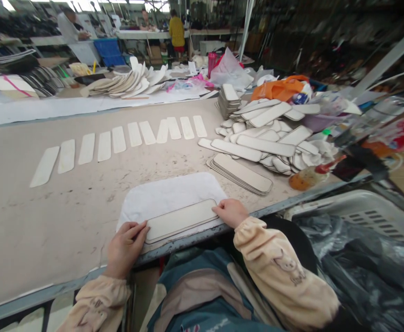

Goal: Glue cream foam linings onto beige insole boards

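Note:
Between my hands, near the table's front edge, lie long white strips with rounded corners and dark edges, the top strip (181,220) covering at least one other. My left hand (127,244) pinches the strip's left end between thumb and fingers. At the opposite end, my right hand (232,212) has its fingertips closed on the corner. Beneath the strips is a white sheet (170,186) with rounded corners. A neat stack of similar strips (241,174) rests just beyond my right hand.
Smaller white pieces (118,139) form a slanting row across the table (84,221). A loose heap of strips (267,145) lies at the right, beside a bottle of amber liquid (305,179). A plastic basket (354,205) with dark plastic stands at right. Other people work in the background.

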The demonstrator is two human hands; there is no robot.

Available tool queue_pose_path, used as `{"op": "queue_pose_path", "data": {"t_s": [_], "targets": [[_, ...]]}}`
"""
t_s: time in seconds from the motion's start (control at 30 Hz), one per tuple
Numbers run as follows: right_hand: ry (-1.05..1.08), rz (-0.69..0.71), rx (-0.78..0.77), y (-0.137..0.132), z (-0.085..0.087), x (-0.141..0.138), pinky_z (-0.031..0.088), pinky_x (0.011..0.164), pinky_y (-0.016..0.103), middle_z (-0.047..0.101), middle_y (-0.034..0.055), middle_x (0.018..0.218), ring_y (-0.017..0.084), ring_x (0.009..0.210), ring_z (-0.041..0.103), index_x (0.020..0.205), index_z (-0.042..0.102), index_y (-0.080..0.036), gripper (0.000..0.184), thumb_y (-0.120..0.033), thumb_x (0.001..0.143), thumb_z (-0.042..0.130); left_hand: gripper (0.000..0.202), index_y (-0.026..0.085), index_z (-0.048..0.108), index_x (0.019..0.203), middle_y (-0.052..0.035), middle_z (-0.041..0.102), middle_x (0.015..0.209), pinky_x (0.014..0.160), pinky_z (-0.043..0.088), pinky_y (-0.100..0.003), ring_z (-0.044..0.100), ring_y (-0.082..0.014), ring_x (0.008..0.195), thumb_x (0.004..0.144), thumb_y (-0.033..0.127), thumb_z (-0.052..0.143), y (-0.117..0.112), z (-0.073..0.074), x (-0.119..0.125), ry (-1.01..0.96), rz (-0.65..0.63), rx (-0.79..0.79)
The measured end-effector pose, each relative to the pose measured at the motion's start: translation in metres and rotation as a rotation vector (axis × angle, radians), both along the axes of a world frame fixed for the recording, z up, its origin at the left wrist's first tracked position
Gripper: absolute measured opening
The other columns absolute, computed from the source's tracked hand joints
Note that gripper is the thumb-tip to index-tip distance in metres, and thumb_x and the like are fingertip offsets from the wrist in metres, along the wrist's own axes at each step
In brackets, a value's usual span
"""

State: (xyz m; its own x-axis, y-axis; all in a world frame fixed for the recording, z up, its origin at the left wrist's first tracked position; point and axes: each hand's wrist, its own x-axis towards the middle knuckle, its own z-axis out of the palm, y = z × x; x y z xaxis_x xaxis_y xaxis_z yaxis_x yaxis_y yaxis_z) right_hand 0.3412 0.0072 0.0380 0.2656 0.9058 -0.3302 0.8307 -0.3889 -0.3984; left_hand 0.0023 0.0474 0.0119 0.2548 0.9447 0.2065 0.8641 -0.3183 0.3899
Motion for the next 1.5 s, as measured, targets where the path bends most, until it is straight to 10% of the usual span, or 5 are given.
{"op": "queue_pose_path", "data": {"t_s": [0.53, 0.7, 0.83, 1.03, 1.5], "targets": [[-0.146, 0.046, -0.051, 0.000, 0.013, -0.007, 0.040, 0.066, 0.029, 0.066, 0.0098, 0.075, 0.022, 0.078, 0.061, 0.071, 0.068, -0.019, 0.037, -0.048, 0.083, 0.050, 0.033, 0.024, 0.070, 0.096, -0.0020, 0.063, 0.088, 0.064, 0.047, -0.024, 0.061, -0.0136, 0.075, 0.084, 0.045, 0.048, -0.002, -0.003, 0.000, 0.001, -0.024, 0.053], [-0.284, -0.050, 0.095, -0.010, 0.021, -0.020, 0.043, 0.075, 0.034, 0.066, 0.0132, 0.091, 0.026, 0.086, 0.061, 0.096, 0.066, -0.016, 0.041, -0.047, 0.089, 0.041, 0.031, 0.024, 0.070, 0.097, -0.0028, 0.063, 0.089, 0.065, 0.047, -0.024, 0.060, -0.0137, 0.075, 0.085, 0.043, 0.048, -0.004, -0.004, 0.000, -0.004, -0.016, 0.074], [-0.160, 0.278, 0.472, -0.018, 0.021, -0.081, 0.031, 0.102, 0.035, 0.047, 0.0186, 0.131, 0.026, 0.121, 0.042, 0.134, 0.040, -0.005, 0.054, -0.039, 0.092, 0.037, 0.032, 0.024, 0.069, 0.098, -0.0025, 0.062, 0.092, 0.066, 0.047, -0.024, 0.061, -0.0140, 0.078, 0.085, 0.044, 0.047, -0.005, -0.006, -0.001, 0.012, -0.020, 0.077], [0.024, 0.649, 0.539, -0.015, -0.007, -0.163, 0.014, 0.112, 0.041, 0.024, 0.0106, 0.148, 0.022, 0.136, 0.015, 0.141, 0.028, -0.010, 0.069, -0.053, 0.089, 0.040, 0.034, 0.024, 0.068, 0.100, -0.0022, 0.062, 0.089, 0.064, 0.047, -0.023, 0.061, -0.0137, 0.076, 0.084, 0.046, 0.047, 0.000, -0.011, -0.005, 0.013, -0.069, 0.092], [-0.254, 0.481, 0.454, -0.035, -0.032, -0.029, 0.016, 0.111, 0.044, 0.022, 0.0122, 0.148, 0.025, 0.136, 0.018, 0.141, 0.030, -0.008, 0.068, -0.049, 0.089, 0.046, 0.037, 0.020, 0.062, 0.110, -0.0012, 0.062, 0.083, 0.065, 0.048, -0.026, 0.060, -0.0136, 0.070, 0.083, 0.042, 0.050, 0.000, -0.002, -0.002, -0.039, 0.045, -0.050]]}}
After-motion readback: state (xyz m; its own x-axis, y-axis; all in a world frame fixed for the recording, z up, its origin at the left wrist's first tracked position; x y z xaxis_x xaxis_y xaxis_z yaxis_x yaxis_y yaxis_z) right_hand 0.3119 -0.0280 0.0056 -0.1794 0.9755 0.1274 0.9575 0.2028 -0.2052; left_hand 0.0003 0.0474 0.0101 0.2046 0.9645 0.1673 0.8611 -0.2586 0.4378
